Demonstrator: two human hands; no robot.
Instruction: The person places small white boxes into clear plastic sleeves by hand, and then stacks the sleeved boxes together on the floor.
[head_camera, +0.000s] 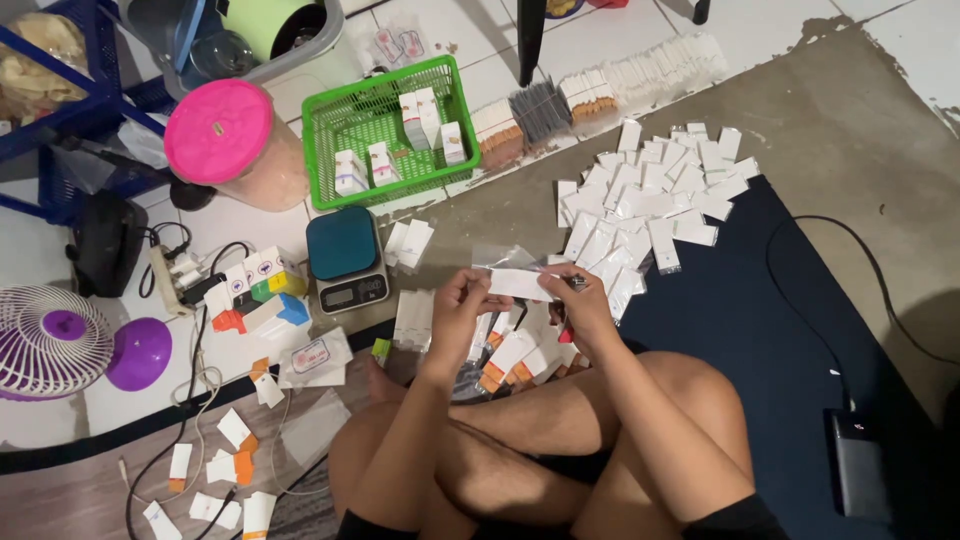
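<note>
Head view — both hands (520, 300) on flat white packet (518, 284)

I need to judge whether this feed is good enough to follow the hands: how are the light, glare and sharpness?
Head view: even indoor light with soft shadows; the white flat box held between left hand and right hand is bright but readable; slight blur on both hands; the dark mat and power bank at right sink into shadow; wide-angle bending at the edges.

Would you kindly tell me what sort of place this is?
Probably a home floor used for packing: the person sits cross-legged by a scale, a green basket of small boxes and a pile of white packets.
</note>
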